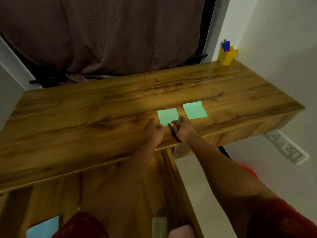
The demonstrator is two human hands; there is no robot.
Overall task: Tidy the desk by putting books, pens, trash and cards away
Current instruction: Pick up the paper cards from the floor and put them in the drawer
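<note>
Two green paper cards lie on the wooden desk [85, 117]. The nearer card [167, 115] sits just beyond both hands, and the second card [194, 109] lies a little to its right. My right hand [182, 129] pinches the near right corner of the nearer card with curled fingers. My left hand [153, 131] rests on the desk at that card's near left corner, fingers curled; whether it touches the card is unclear. A yellow pen holder [227, 55] with blue pens [225, 45] stands at the far right corner.
A dark curtain [103, 35] hangs behind the desk. A white wall with a socket strip [286, 147] is on the right. Below the desk edge are wooden shelves [163, 186] holding dim items, and something red-orange [248, 170] shows by my right forearm.
</note>
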